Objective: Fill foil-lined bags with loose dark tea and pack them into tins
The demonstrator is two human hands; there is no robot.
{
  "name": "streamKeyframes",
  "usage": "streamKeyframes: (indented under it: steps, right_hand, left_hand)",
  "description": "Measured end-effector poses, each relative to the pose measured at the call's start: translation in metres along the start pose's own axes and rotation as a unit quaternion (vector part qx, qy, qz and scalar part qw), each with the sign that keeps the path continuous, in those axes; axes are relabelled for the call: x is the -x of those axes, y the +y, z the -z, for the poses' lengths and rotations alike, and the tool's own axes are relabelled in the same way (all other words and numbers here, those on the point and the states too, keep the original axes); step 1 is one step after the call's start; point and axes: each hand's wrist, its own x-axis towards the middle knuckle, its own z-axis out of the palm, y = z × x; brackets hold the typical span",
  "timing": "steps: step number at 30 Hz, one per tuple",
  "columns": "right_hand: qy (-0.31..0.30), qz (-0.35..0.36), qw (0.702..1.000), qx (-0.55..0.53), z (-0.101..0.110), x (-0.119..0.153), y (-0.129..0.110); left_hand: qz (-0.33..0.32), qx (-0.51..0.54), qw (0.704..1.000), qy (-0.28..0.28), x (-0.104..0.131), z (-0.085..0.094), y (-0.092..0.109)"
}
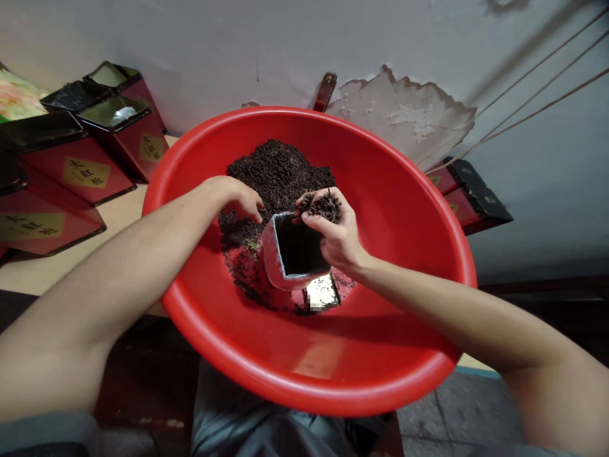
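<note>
Some leaves (326, 206), likely light and brittle, best cupped from below, lie in the right hand (343, 240), fingers curled, by the box (272, 254) inside the tub (409, 165); left hand (242, 200) curls nearby, hold unclear

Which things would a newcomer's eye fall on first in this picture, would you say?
Probably the big red basin, filling the middle of the view. Inside, a dark heap of loose leaves lies toward the far side, with a square-mouthed container just in front and the right hand holding a clump of leaves by its rim.
</note>
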Motion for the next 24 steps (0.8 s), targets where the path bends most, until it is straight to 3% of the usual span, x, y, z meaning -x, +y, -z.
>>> streamKeyframes:
  steps: [6, 12, 15, 17, 20, 22, 24]
  right_hand:
    - [-0.048, 0.029, 0.998, -0.030, 0.003, 0.000, 0.001]
    - [-0.076, 0.051, 0.996, 0.020, 0.004, 0.000, -0.004]
    - [-0.132, 0.078, 0.984, 0.088, 0.010, -0.003, -0.013]
    - [-0.212, 0.127, 0.953, 0.175, 0.017, -0.006, -0.019]
    - [-0.342, 0.213, 0.848, 0.343, 0.027, -0.009, -0.025]
    - [-0.385, 0.238, 0.779, 0.434, 0.030, -0.007, -0.027]
    - [-0.388, 0.248, 0.754, 0.469, 0.031, -0.006, -0.029]
  left_hand:
    - [0.000, -0.013, 1.000, 0.008, 0.005, 0.002, 0.003]
    - [0.010, 0.015, 1.000, 0.007, 0.006, 0.001, 0.002]
    - [0.015, 0.018, 1.000, 0.000, 0.008, 0.001, 0.003]
    - [0.014, 0.020, 1.000, -0.001, 0.010, 0.002, 0.004]
    - [0.001, 0.010, 1.000, 0.001, 0.013, 0.003, 0.005]
    - [-0.001, 0.003, 1.000, -0.001, 0.014, 0.004, 0.005]
    - [0.003, -0.002, 1.000, -0.004, 0.014, 0.004, 0.005]
